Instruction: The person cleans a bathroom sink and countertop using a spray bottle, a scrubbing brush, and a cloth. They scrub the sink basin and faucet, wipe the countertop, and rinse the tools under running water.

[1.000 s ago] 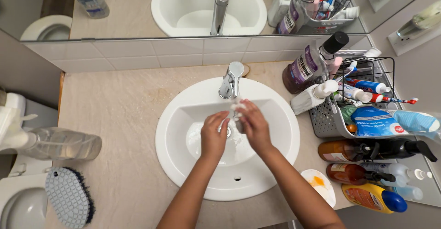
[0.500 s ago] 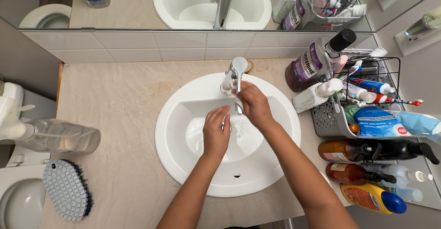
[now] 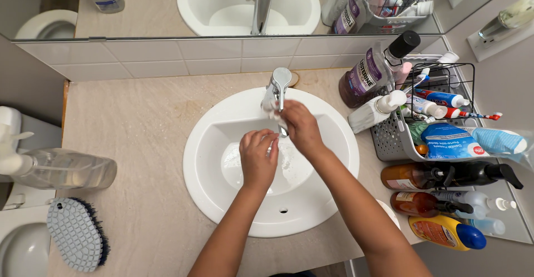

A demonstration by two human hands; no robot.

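Beige bench [image 3: 139,143] carrying white oval sink [image 3: 222,199], chrome faucet [image 3: 276,89] at its back rim; right hand [image 3: 299,128], grip closed on small white cloth [image 3: 271,105] against the spout; left hand [image 3: 258,157], loosely curled, empty, over basin.

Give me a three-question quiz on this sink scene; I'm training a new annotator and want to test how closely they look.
1. True or false: the right hand presses a small white wad against the faucet.
2. Where is the left hand? A) on the counter B) over the basin of the sink C) on the scrub brush
3. What lies on its side at the left edge of the counter?

Key
1. True.
2. B.
3. A clear spray bottle.
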